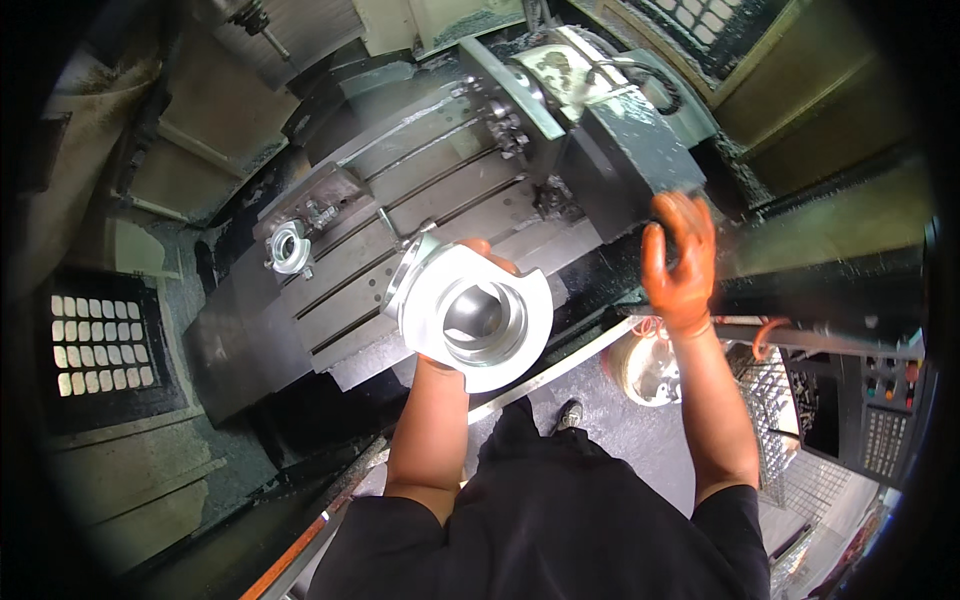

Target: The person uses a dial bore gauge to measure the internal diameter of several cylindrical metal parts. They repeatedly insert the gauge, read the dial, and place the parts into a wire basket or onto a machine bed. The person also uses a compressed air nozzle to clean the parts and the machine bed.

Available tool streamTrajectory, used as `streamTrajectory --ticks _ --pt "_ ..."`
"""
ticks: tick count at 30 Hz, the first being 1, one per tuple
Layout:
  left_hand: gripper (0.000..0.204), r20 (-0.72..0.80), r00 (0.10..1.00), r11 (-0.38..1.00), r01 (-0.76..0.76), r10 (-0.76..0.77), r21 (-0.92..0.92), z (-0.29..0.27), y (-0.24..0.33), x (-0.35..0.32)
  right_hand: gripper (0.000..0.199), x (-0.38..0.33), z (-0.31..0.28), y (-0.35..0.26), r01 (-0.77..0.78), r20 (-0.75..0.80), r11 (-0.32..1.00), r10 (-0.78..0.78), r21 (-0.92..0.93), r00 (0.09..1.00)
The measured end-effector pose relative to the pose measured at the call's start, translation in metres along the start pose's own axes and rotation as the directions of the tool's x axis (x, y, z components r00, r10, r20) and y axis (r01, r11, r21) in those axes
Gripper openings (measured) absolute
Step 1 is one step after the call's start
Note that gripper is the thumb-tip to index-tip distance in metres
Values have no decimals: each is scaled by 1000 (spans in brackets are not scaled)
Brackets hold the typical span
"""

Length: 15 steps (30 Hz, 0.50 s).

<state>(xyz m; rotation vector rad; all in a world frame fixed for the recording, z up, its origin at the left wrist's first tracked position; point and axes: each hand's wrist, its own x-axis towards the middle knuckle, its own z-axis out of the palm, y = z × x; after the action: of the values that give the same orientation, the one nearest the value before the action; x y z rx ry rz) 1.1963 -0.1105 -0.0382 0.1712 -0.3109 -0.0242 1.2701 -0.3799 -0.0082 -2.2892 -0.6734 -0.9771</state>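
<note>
My left hand [484, 252], in an orange glove, grips a shiny machined metal housing [535, 312] with a round stepped bore. The housing hides most of that hand; only some orange shows at its upper and lower edges. It is held up above the near edge of a slotted machine table [440, 165]. My right hand [685, 265], also orange-gloved, is raised off to the right with fingers apart and nothing in it. It is nearest the dark box-shaped end of the rotary unit [635, 150].
A smaller-looking ring-shaped metal part [290, 248] sits at a fixture block [320, 200] on the table's left. A tool spindle [262, 28] hangs at upper left. A white bucket [648, 370] stands on the floor. The control panel [870, 400] is at right, beside a wire basket [765, 430].
</note>
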Motion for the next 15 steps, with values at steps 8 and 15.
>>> streamTrajectory --ticks 8,15 --pt "81 177 981 961 30 -81 274 59 -85 -28 32 -155 -121 -9 -528 216 834 492 160 843" --pt "63 106 946 923 268 -306 277 115 -177 -59 30 -260 -215 4 -685 190 723 662 88 725"
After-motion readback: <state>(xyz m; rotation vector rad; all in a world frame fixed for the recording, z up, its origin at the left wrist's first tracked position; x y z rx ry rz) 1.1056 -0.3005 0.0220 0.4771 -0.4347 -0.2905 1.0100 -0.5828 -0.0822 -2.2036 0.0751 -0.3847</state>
